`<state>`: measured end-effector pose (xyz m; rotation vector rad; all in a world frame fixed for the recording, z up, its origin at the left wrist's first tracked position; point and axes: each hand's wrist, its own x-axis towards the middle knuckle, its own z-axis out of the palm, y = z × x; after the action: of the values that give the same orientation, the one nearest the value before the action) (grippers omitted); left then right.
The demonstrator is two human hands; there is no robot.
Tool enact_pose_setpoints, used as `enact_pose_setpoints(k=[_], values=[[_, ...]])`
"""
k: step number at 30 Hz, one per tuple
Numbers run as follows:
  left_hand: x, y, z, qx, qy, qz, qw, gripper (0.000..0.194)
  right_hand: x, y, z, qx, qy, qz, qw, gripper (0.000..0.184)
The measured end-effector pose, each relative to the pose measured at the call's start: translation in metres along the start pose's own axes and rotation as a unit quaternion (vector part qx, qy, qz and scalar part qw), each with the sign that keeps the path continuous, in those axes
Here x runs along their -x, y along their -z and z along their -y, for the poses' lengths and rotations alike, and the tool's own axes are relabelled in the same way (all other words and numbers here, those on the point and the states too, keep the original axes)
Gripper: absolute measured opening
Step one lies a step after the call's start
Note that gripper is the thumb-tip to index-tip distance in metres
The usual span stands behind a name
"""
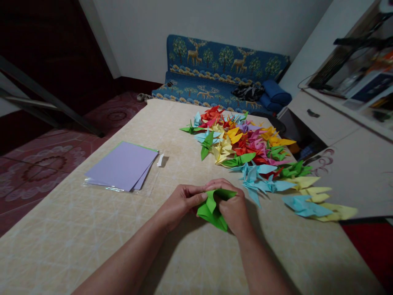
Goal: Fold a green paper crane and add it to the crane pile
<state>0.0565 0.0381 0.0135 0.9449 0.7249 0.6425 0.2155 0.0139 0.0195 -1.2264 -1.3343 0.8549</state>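
Between my two hands is a sheet of green origami paper, partly folded, its flaps curving open. My left hand pinches its left edge, thumb on top. My right hand grips the right side, with some fingers hidden behind or inside the folds. Both hands are just above the table, close together. To their right lies a large spread of folded paper cranes in red, yellow, blue, green, pink, orange and purple. A stack of purple paper sheets on a clear plastic sleeve lies to the left, a green edge showing beneath.
A patterned cream cloth covers the table. A small white scrap lies beside the paper stack. Beyond the far edge stands a blue sofa with deer prints. A white cabinet borders the right side; a metal ladder-like frame stands at left.
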Motion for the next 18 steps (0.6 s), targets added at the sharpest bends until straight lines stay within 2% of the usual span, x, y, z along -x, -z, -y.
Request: enact_pose_setpoints(k=[8, 12, 18], values=[[-0.0007, -0.0048, -0.0012, -0.054, -0.025, -0.026, 0.998, 0.038, 0.0020, 0.0017, -0.0003, 0.009, 0.010, 0.029, 0.999, 0.029], [-0.0002, -0.0036, -0.0015, -0.047, -0.028, -0.029, 0.998, 0.033, 0.0014, 0.0039, 0.0008, -0.004, 0.005, 0.047, 0.999, 0.021], [0.0045, -0.0064, -0.0072, -0.016, -0.041, 0.007, 0.999, 0.052, 0.0007, 0.0035, 0.0009, -0.013, -0.019, 0.030, 0.999, 0.008]])
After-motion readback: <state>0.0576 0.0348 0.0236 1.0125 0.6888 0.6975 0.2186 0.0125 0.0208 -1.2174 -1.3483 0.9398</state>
